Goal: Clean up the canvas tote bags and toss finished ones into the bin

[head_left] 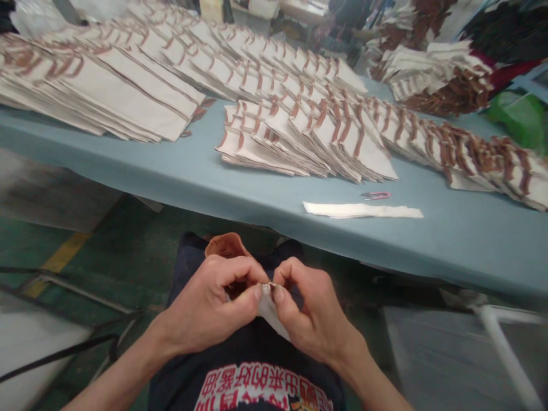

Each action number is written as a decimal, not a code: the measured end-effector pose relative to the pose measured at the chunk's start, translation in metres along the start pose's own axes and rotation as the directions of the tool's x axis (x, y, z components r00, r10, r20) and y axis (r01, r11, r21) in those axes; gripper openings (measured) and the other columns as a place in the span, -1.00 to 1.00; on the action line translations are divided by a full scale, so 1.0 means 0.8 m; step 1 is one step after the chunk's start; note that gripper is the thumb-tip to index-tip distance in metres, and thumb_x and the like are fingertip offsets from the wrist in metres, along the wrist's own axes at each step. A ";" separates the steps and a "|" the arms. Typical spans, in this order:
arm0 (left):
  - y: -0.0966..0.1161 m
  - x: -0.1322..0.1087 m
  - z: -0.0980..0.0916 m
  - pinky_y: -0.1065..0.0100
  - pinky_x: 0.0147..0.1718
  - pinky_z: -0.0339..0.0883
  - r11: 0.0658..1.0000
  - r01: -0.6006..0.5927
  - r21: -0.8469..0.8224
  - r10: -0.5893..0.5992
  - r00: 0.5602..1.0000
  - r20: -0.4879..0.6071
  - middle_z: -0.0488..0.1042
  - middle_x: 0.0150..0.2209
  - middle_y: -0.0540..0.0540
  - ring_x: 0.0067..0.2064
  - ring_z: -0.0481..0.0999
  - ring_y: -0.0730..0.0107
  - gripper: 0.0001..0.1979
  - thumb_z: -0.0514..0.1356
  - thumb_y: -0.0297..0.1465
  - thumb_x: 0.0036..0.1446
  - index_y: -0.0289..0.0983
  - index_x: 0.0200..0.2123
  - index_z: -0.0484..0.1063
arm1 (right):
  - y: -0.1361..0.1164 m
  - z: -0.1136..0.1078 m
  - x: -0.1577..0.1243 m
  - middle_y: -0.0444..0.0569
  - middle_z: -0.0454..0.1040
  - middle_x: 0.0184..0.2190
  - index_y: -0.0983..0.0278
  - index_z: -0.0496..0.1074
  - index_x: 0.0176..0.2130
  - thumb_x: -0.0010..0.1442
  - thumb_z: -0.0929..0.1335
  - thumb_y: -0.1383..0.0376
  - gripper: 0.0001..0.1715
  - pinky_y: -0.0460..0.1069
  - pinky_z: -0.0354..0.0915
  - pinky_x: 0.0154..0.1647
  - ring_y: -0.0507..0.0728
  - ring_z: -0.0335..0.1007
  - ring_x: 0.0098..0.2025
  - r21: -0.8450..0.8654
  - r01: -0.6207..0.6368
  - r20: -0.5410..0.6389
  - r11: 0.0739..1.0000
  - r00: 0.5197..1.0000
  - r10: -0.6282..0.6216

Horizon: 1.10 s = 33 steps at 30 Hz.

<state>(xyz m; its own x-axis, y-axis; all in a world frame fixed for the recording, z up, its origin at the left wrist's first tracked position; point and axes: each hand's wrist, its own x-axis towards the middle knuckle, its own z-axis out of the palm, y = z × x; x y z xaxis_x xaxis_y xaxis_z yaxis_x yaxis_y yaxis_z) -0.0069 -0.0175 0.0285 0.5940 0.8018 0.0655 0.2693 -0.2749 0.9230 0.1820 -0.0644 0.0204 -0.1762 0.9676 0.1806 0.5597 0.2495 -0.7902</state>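
Over my lap, both hands pinch a piece of white and brown fabric [271, 313] along its edge, thumbs against fingertips. My left hand [226, 302] grips it from the left, and a brown fold of cloth [228, 245] shows beyond its knuckles. Close beside it, my right hand [310, 308] holds the same edge from the right. Much of the piece is hidden by my fingers. On the table ahead lie a white fabric strip [363, 210] and pink-handled thread snips [377, 195].
A table with a blue-green cover [184, 177] runs across the view. Overlapping rows of white cloth pieces with brown trim [308, 131] cover much of it. A taller stack [440, 77] and a green item [518, 117] are at back right. A metal frame [85, 294] stands at left.
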 end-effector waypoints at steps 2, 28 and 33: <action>0.003 -0.001 0.002 0.56 -0.58 0.21 0.994 0.073 -0.079 -0.075 0.997 -0.021 0.42 -0.58 0.06 -0.56 0.33 0.56 -0.78 0.10 -0.47 0.16 -0.31 -0.48 0.49 | -0.003 0.001 0.000 -0.17 0.37 -0.55 0.25 0.33 -0.41 0.28 0.24 0.27 -0.77 -0.09 0.13 -0.50 -0.01 0.29 -0.56 -0.048 0.049 -0.037 0.998 0.998 -0.051; 0.007 -0.011 0.017 0.58 -0.60 0.15 0.999 -0.046 0.010 0.046 0.990 -0.134 0.49 -0.57 0.09 -0.60 0.33 0.61 -0.79 0.09 -0.56 0.16 -0.30 -0.43 0.51 | -0.014 0.001 -0.006 -0.19 0.36 -0.56 0.22 0.29 -0.43 0.34 0.24 0.22 -0.71 -0.10 0.14 -0.50 0.00 0.28 -0.55 0.001 -0.090 -0.013 0.996 0.996 0.090; 0.007 -0.013 0.014 0.57 -0.52 0.27 1.000 -0.021 -0.004 0.020 0.991 -0.129 0.54 -0.51 0.04 -0.52 0.46 0.55 -0.79 0.10 -0.54 0.15 -0.32 -0.44 0.53 | -0.009 -0.002 -0.002 -0.18 0.43 -0.55 0.23 0.34 -0.44 0.25 0.33 0.30 -0.79 -0.10 0.20 -0.47 0.00 0.36 -0.53 -0.123 0.025 -0.030 0.992 0.999 -0.029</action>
<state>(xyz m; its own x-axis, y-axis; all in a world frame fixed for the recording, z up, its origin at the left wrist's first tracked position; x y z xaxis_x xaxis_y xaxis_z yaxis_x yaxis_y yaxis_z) -0.0031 -0.0330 0.0287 0.4967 0.8577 0.1325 0.2541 -0.2896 0.9228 0.1792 -0.0680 0.0267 -0.1676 0.9607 0.2211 0.6507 0.2763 -0.7073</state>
